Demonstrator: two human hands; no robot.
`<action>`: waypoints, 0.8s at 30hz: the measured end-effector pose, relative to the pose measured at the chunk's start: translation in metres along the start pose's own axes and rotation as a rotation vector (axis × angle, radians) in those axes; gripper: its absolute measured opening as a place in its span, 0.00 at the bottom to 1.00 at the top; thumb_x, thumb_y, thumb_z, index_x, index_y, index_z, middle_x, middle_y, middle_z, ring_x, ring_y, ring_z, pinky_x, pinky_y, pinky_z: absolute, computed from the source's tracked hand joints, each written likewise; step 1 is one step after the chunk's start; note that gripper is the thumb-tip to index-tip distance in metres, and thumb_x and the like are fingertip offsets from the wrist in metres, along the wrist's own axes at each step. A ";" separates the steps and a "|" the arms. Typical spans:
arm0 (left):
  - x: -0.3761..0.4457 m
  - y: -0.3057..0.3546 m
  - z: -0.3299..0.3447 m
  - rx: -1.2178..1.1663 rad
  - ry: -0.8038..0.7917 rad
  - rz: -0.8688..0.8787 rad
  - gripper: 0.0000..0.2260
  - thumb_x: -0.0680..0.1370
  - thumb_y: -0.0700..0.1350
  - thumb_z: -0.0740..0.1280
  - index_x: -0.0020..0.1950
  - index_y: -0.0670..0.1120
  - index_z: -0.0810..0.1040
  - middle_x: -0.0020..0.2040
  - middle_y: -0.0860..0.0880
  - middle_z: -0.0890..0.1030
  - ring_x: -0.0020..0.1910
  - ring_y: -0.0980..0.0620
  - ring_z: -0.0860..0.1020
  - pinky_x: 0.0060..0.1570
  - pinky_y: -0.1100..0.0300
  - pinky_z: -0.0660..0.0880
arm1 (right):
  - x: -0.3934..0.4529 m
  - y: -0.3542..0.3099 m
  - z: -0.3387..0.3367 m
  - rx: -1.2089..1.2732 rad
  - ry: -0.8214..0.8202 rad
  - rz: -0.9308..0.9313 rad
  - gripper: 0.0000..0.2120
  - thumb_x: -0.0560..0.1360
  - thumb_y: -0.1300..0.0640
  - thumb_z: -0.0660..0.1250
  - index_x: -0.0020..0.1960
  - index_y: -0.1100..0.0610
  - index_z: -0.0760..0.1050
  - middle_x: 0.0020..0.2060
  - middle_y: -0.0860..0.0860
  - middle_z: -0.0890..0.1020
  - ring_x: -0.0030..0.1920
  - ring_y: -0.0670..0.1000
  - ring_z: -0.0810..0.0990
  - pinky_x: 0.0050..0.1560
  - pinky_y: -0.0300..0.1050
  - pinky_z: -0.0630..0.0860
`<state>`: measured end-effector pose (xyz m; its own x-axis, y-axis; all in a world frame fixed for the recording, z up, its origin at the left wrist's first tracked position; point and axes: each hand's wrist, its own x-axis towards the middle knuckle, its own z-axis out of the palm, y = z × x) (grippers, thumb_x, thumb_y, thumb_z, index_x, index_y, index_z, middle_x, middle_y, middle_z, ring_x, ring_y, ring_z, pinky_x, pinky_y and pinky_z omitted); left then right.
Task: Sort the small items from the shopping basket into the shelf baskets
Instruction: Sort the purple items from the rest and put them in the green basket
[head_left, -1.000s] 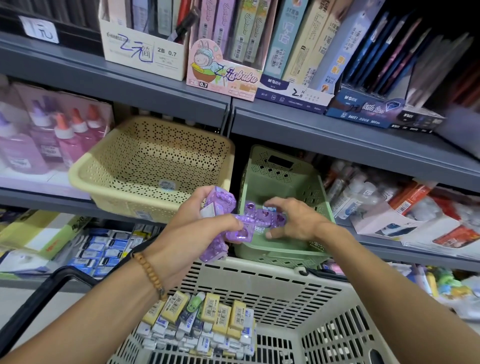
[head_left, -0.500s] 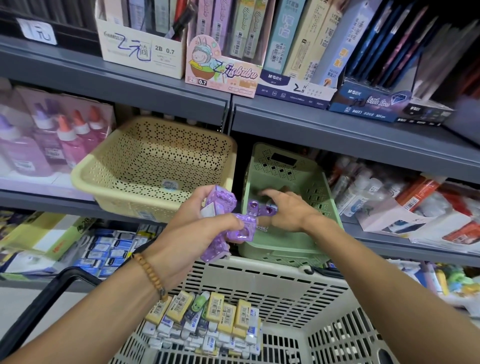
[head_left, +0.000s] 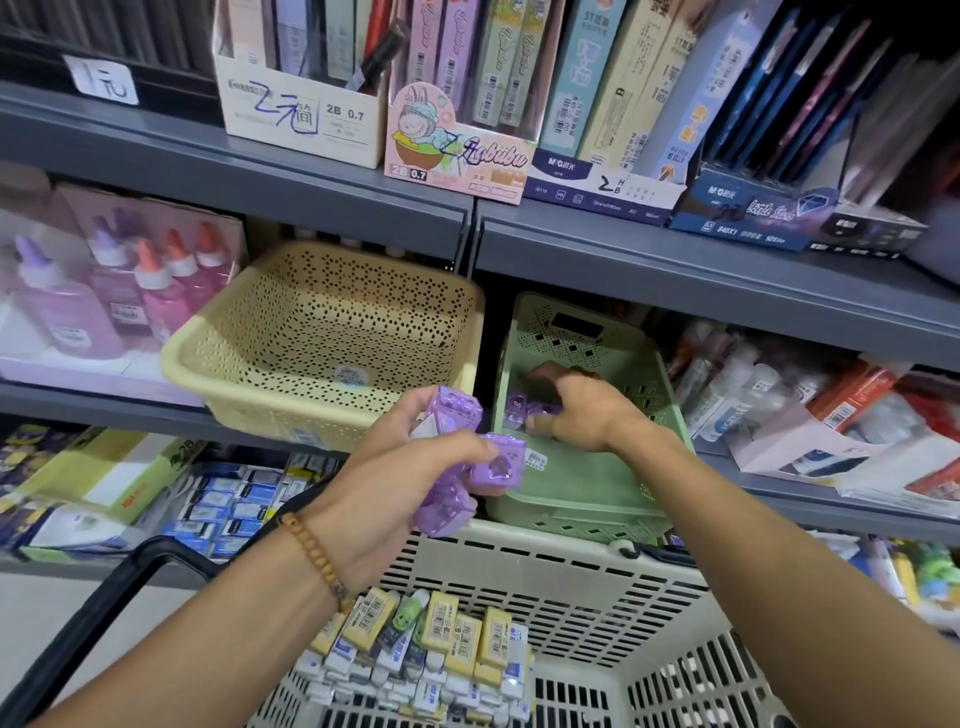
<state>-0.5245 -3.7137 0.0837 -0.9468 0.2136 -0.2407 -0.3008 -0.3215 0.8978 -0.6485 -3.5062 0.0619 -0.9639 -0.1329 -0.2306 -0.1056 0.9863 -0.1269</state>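
Observation:
My left hand (head_left: 395, 483) grips three purple translucent items (head_left: 496, 462) in front of the shelf, above the beige shopping basket (head_left: 545, 571). My right hand (head_left: 592, 410) reaches down inside the green shelf basket (head_left: 571, 493) and holds purple items (head_left: 518, 406) between thumb and fingers, low near the basket's floor. The yellow shelf basket (head_left: 234, 384) stands to the left of the green one, and I see nothing in it but a label on its floor. Several wrapped erasers (head_left: 441, 639) lie piled in the shopping basket.
The shopping basket's black handle (head_left: 104, 613) hangs at the lower left. Glue bottles (head_left: 130, 291) stand left of the yellow basket. Boxes of pencil leads (head_left: 457, 140) fill the grey shelf above. Packaged goods (head_left: 805, 405) crowd the shelf right of the green basket.
My right hand has carried its purple items away from my left hand and deeper down into the green basket. My left hand has stayed in place with its purple items.

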 end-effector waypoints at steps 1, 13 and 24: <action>0.000 0.000 0.001 -0.014 0.010 -0.004 0.16 0.72 0.34 0.70 0.56 0.47 0.75 0.39 0.45 0.85 0.33 0.47 0.82 0.35 0.56 0.70 | -0.007 -0.001 -0.004 0.036 0.078 0.011 0.22 0.77 0.47 0.67 0.68 0.53 0.70 0.57 0.55 0.80 0.56 0.57 0.79 0.58 0.47 0.75; 0.004 -0.002 0.007 0.054 0.111 -0.027 0.19 0.67 0.45 0.78 0.53 0.52 0.74 0.42 0.45 0.86 0.35 0.48 0.84 0.34 0.58 0.78 | -0.119 -0.044 -0.028 0.612 0.048 -0.471 0.21 0.70 0.62 0.75 0.59 0.48 0.77 0.48 0.53 0.80 0.41 0.49 0.79 0.45 0.49 0.80; 0.002 -0.007 0.007 0.116 0.023 -0.067 0.29 0.69 0.40 0.75 0.68 0.49 0.70 0.42 0.42 0.85 0.38 0.46 0.84 0.43 0.50 0.80 | -0.077 0.037 -0.020 0.072 0.199 0.026 0.16 0.74 0.48 0.72 0.58 0.52 0.72 0.39 0.47 0.78 0.43 0.50 0.73 0.45 0.42 0.67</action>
<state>-0.5233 -3.7041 0.0795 -0.9279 0.2092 -0.3085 -0.3492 -0.1985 0.9158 -0.5831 -3.4572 0.0938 -0.9961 -0.0789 -0.0403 -0.0696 0.9785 -0.1939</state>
